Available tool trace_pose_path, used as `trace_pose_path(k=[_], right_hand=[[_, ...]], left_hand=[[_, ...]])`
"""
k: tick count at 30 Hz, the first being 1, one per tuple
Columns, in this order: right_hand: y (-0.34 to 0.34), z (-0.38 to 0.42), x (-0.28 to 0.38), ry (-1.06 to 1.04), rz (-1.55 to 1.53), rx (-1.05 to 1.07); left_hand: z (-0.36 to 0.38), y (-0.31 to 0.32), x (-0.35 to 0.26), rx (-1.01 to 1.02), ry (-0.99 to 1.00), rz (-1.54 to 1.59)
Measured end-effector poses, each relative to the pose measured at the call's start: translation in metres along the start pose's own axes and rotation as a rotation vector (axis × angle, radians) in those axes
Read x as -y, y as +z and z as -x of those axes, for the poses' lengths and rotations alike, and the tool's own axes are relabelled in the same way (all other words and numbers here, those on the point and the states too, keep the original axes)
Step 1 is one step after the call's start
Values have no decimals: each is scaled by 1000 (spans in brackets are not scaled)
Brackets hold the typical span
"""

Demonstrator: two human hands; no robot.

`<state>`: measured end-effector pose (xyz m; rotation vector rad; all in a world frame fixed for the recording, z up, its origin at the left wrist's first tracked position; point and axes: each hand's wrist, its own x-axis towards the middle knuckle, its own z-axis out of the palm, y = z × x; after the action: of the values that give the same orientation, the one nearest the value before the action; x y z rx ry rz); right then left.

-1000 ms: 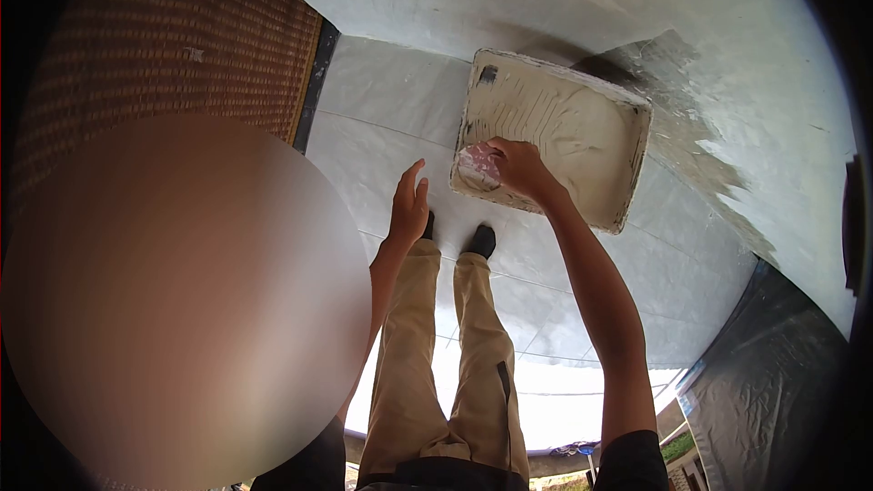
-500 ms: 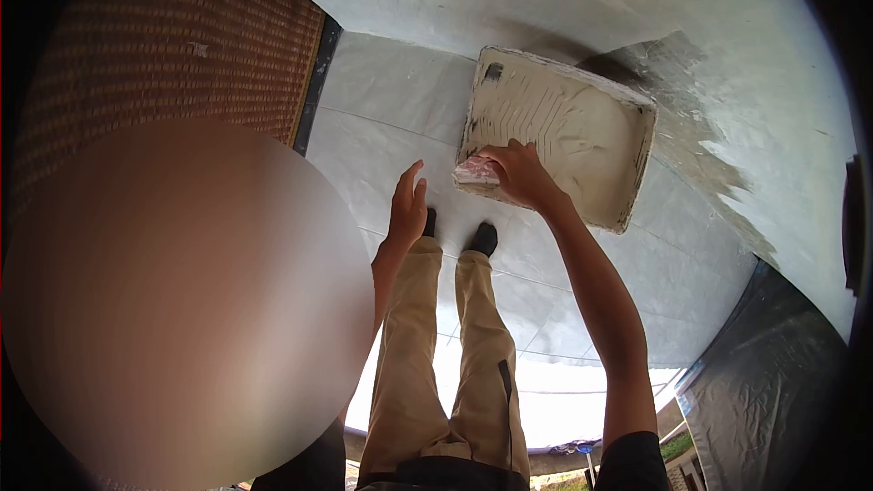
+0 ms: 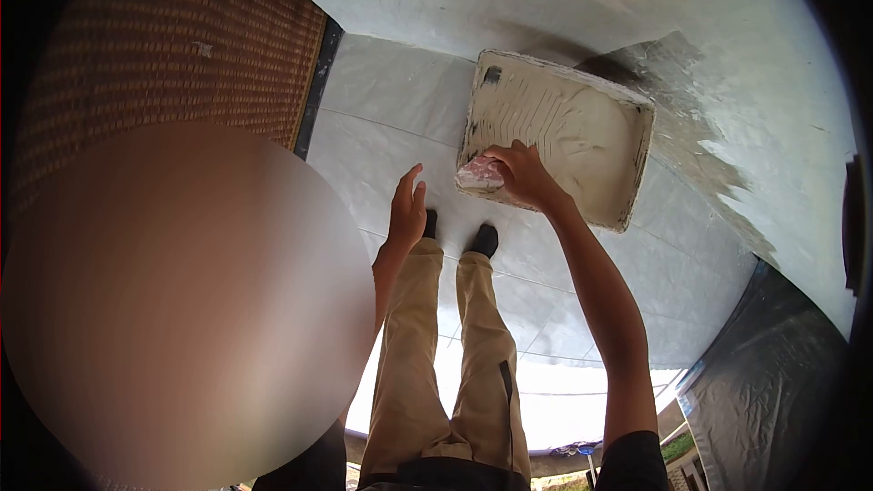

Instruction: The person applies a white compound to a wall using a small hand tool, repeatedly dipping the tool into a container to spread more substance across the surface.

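My right hand point(image 3: 526, 173) is closed on a pink, white-smeared block point(image 3: 482, 171) at the near left corner of a paint tray point(image 3: 643, 141). The exact kind of this block I cannot tell. Thick cream-coloured paint point(image 3: 573, 141) coats the tray's inside, with ridges showing through on its left half. Left of the tray, my left hand point(image 3: 407, 209) hangs in the air, fingers stretched out and holding nothing.
Grey floor tiles point(image 3: 382, 136) lie under the tray. A grey wall point(image 3: 582, 0) with a darker patch point(image 3: 682, 73) rises behind it. Woven matting point(image 3: 200, 36) stands at the left, dark sheeting point(image 3: 764, 391) at the lower right. My feet point(image 3: 485, 239) are just below the tray.
The tray, the right hand and the pink block have shifted very slightly in view. The hold on the block is the same, and the left hand stays outstretched.
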<state>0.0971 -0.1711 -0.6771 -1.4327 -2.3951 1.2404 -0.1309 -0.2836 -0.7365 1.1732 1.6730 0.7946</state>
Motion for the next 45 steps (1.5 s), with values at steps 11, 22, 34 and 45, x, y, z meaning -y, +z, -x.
trace_pose_path(k=[11,22,34,45], right_hand=[[10,-10,-8,135,-211,-8],[21,-16,1,214,-655,29],[-81,26,72,-36,-1393,-139],[-286,84,205,-324,-1530,-545]], left_hand=[[4,-1,-3,-7,-2,5],[4,-6,0,-62,-64,169],[-30,-56,-123,-131,160,194],[-88,-118,-379,-100,614,281]])
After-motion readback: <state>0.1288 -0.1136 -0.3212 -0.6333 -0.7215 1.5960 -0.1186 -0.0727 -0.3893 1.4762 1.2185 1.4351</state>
